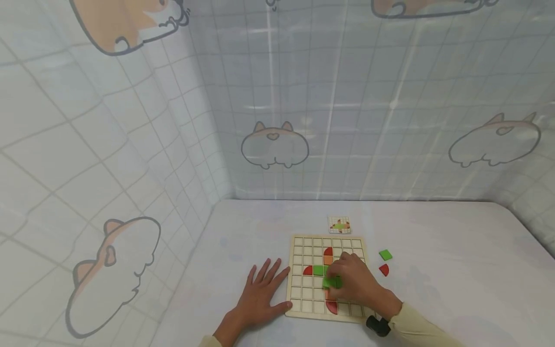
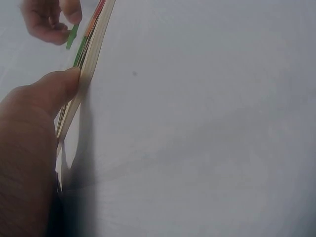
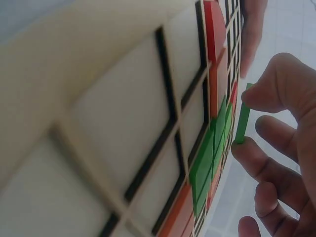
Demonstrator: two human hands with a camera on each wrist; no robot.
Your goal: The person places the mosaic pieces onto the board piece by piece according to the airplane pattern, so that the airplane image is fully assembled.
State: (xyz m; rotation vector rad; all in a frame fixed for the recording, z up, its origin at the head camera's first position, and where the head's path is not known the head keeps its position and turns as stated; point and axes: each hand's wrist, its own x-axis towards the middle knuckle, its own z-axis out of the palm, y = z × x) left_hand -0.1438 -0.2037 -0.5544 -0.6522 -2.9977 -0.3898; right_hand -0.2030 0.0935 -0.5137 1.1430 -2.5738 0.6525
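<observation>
A wooden grid board (image 1: 299,293) lies on the table and bears red quarter-round, orange and green tiles. My right hand (image 1: 357,282) is over the middle of the board. In the right wrist view, its thumb and a finger pinch a green tile (image 3: 243,116), held on edge just off the board beside the seated green tiles (image 3: 200,173). My left hand (image 1: 262,294) lies flat with fingers spread at the board's left side; its thumb touches the edge. The right hand hides part of the pattern in the head view.
Right of the board lie a loose green tile (image 1: 385,254) and a red quarter-round tile (image 1: 384,270). A small pattern card (image 1: 339,225) lies behind the board. Curtain-like walls with a printed grid and cartoon animals (image 1: 275,147) surround the table.
</observation>
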